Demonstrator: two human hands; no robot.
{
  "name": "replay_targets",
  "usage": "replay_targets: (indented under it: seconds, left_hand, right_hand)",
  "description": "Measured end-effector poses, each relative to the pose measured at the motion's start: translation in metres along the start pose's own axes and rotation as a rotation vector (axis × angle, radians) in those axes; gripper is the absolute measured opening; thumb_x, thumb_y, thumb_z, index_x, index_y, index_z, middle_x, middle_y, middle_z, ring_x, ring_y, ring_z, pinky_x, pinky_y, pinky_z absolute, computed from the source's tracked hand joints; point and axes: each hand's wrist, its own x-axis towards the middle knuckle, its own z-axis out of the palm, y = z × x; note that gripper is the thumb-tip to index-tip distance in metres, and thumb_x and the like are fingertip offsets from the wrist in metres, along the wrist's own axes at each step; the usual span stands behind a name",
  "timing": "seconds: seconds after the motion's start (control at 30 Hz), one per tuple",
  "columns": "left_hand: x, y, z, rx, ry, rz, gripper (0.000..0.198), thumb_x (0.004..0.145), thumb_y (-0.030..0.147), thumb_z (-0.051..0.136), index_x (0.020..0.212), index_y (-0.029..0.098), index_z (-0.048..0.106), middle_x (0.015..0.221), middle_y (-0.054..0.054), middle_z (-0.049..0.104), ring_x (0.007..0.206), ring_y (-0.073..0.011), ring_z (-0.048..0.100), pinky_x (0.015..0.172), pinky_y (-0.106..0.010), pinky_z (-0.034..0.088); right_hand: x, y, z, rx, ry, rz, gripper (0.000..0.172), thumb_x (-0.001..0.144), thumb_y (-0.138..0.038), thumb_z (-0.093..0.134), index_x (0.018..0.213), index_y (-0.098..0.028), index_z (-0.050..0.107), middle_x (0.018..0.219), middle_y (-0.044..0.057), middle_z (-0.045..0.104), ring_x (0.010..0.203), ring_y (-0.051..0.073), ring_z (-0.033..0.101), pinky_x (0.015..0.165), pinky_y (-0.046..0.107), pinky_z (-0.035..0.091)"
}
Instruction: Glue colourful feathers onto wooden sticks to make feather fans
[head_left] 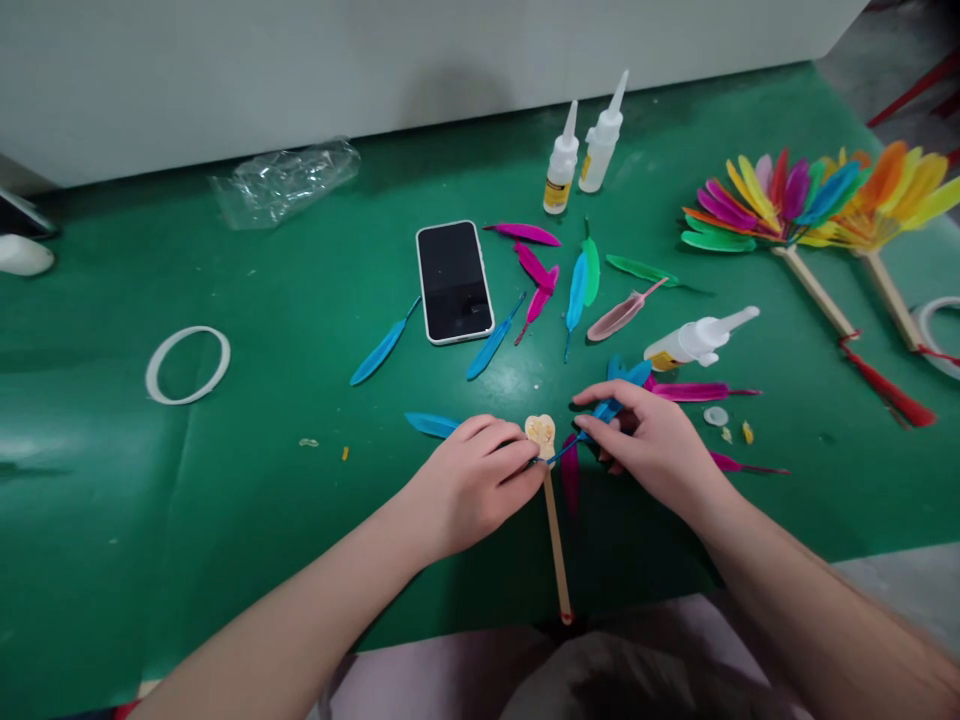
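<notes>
Dark phone point(454, 280), clear plastic bag point(285, 182), tape ring point(150, 372)

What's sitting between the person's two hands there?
Head view: the wooden stick's heart-shaped top lies between left hand and right hand, which pinches a blue feather.

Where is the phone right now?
In the head view, the phone lies flat on the green table, beyond the left hand and right hand, a blue feather to its left, pink feathers to its right.

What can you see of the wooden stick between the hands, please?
The thin, pale wooden stick has a glossy heart-shaped head and a red near end. It lies flat on the green table; the left hand grips it below the head, where a blue feather held by the right hand meets it.
</notes>
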Motion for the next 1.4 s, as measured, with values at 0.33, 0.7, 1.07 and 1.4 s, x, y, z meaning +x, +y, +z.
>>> replay_targets:
  seconds: [0.33,0.7,1.07,1.4]
  left_hand:
    - [0.002,0.0,-0.001,-0.011,0.014,-0.027,0.016,0.088,0.019,0.05,0.09,0.019,0.065,0.089,-0.001,0.066,0.088,-0.0167,0.056,0.079,-0.033,0.041]
    - [0.005,0.002,0.0,-0.28,0.012,-0.263,0.015,0.088,0.026,0.051,0.086,0.017,0.063,0.086,-0.002,0.067,0.081,-0.0127,0.059,0.078,-0.027,0.042]
    - [0.002,0.0,0.003,-0.212,0.042,-0.188,0.022,0.091,0.024,0.045,0.082,0.018,0.064,0.088,-0.001,0.068,0.083,-0.0126,0.06,0.076,-0.028,0.04]
    - [-0.004,-0.01,-0.007,-0.132,0.066,-0.155,0.015,0.089,0.023,0.051,0.094,0.021,0.064,0.092,0.003,0.069,0.089,-0.0132,0.058,0.082,-0.029,0.037]
  right_hand:
    - [0.003,0.002,0.001,0.004,0.006,-0.003,0.021,0.076,-0.033,0.059,0.094,-0.023,0.061,0.047,-0.005,0.049,0.044,0.012,0.053,0.042,0.023,0.046]
    - [-0.008,-0.002,-0.001,-0.242,0.243,-0.163,0.039,0.079,-0.039,0.058,0.115,-0.025,0.056,0.049,-0.007,0.051,0.041,0.008,0.049,0.045,0.02,0.042]
    - [-0.031,0.005,0.012,-0.586,0.257,-1.131,0.027,0.076,-0.009,0.061,0.101,-0.017,0.064,0.088,0.004,0.068,0.084,0.016,0.061,0.081,0.031,0.052]
    - [-0.026,0.01,0.014,-0.564,0.248,-1.051,0.022,0.073,-0.011,0.063,0.094,-0.014,0.067,0.091,0.006,0.069,0.093,0.02,0.058,0.086,0.037,0.05]
